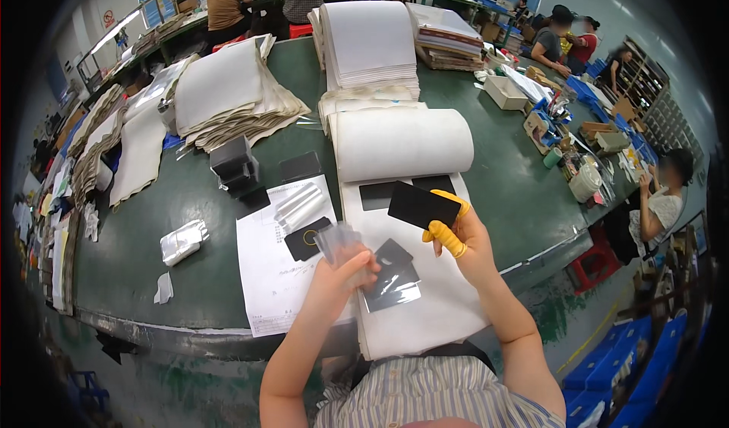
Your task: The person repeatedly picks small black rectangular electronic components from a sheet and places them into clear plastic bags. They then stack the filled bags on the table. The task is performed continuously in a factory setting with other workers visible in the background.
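My right hand (pixel 469 240), with yellow finger cots on its thumb and a finger, grips a black rectangular card (pixel 423 205) above the white paper sheets (pixel 448 291). In my left hand (pixel 351 267) is a clear plastic sleeve (pixel 338 240), smeared by motion. Below and between the hands lie overlapping dark cards with a glossy clear film (pixel 393 295). More black cards (pixel 374 196) rest under the curled-back sheets. Left of my left hand, a black card with a yellow ring (pixel 307 238) and a bundle of clear sleeves (pixel 298 206) lie on a printed paper (pixel 266 284).
A stack of black cards (pixel 234 162) stands at the left, with a wrapped clear packet (pixel 184 243) nearer. Large paper stacks (pixel 228 94) lie farther back on the green table (pixel 129 276). Tools and a white tray (pixel 504 94) line the right edge. People sit at other tables.
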Available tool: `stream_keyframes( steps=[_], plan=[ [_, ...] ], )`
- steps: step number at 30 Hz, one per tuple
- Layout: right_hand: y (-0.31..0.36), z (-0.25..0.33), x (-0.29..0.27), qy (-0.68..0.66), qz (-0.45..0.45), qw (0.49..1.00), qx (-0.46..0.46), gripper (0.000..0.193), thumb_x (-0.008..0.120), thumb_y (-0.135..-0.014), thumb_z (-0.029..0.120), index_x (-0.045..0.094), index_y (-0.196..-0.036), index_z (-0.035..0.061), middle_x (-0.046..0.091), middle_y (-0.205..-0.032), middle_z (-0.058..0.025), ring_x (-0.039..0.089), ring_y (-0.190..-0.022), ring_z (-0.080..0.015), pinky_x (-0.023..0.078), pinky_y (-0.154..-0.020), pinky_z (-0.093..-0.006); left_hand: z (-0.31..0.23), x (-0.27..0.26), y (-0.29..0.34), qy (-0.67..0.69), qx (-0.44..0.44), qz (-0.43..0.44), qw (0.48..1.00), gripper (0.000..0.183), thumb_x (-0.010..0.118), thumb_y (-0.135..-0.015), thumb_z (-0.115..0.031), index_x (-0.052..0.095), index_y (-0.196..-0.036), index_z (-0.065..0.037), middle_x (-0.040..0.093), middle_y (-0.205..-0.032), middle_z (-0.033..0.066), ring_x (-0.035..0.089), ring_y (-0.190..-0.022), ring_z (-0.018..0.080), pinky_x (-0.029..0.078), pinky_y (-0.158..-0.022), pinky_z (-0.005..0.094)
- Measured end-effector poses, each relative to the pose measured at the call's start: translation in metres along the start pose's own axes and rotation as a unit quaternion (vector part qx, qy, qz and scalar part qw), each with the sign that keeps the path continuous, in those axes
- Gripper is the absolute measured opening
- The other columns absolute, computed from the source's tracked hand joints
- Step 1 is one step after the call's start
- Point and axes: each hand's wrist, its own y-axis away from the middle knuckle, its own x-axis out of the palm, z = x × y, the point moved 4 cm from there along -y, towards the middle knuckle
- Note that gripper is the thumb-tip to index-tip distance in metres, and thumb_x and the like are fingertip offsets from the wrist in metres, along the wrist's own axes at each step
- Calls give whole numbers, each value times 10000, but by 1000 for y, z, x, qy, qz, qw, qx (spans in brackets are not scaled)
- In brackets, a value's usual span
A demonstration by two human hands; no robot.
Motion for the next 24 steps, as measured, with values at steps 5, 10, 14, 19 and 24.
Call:
stream_keyframes(
  steps=[5, 10, 14, 19, 24],
  plan=[
    [13, 11, 7, 75, -48, 991, -96, 423, 593, -927, 197, 474, -1284, 4, 634, -899, -68, 597, -740, -94, 481, -657, -221, 5, -4, -3, -68, 45, 5, 997, 258, 738, -771, -70, 570, -964, -37, 639, -868, 60, 608, -781, 133, 476, -694, 264],
    [19, 22, 10, 247, -45, 949, -192, 370, 610, -911, 168, 536, -1225, -13, 667, -985, -98, 638, -718, -130, 507, -678, -245, 4, -6, -2, -114, 72, -12, 991, 302, 784, -699, -22, 569, -910, -42, 639, -811, 52, 634, -779, 152, 492, -748, 279],
    [19, 27, 12, 217, -28, 957, -189, 366, 628, -896, 151, 553, -1220, -2, 669, -968, -99, 641, -698, -141, 508, -667, -255, 0, -5, -1, -135, 71, -29, 988, 285, 780, -698, -20, 576, -894, -41, 638, -804, 48, 630, -777, 149, 481, -758, 274],
    [16, 19, 8, 288, 11, 951, -110, 412, 627, -891, 130, 533, -1289, 83, 655, -864, -135, 601, -673, -170, 490, -670, -261, 1, 5, -6, -193, 74, -40, 978, 167, 712, -763, -24, 586, -871, -14, 637, -807, 78, 630, -770, 172, 503, -753, 300],
    [3, 12, 6, 266, 101, 959, -13, 448, 581, -919, 224, 475, -1343, 125, 665, -902, -154, 631, -681, -245, 489, -648, -309, -1, 1, 0, -152, 68, -33, 985, 100, 648, -808, 0, 580, -879, 14, 615, -814, 87, 637, -747, 193, 552, -680, 324]
  ],
)
